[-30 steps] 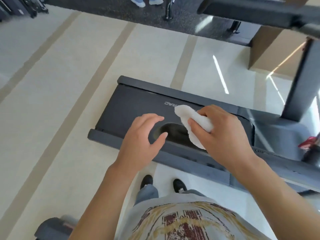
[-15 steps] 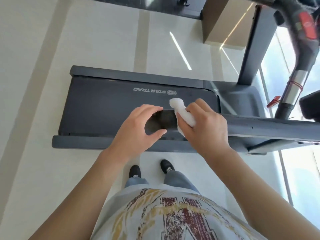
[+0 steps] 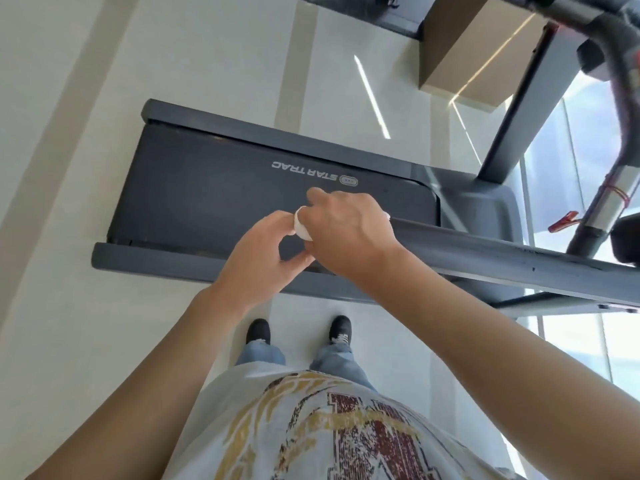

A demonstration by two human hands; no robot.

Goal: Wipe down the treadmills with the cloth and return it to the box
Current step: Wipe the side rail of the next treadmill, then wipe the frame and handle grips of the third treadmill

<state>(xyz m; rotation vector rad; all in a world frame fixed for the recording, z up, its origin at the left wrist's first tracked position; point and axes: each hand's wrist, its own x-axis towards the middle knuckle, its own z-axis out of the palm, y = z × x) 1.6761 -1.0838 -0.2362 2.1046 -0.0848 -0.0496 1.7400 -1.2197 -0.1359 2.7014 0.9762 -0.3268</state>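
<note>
One dark grey treadmill (image 3: 221, 199), one crumpled white cloth (image 3: 300, 227), one brown cardboard box (image 3: 474, 53) at upper right, two bare hands, two black shoes.

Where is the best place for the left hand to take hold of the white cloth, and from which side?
Only a small bunched end of the cloth shows, sticking out of the right hand toward the left hand. The left hand should probably pinch that end, thumb against forefinger, coming from its own side; the right hand's fingers cover the rest.
</note>
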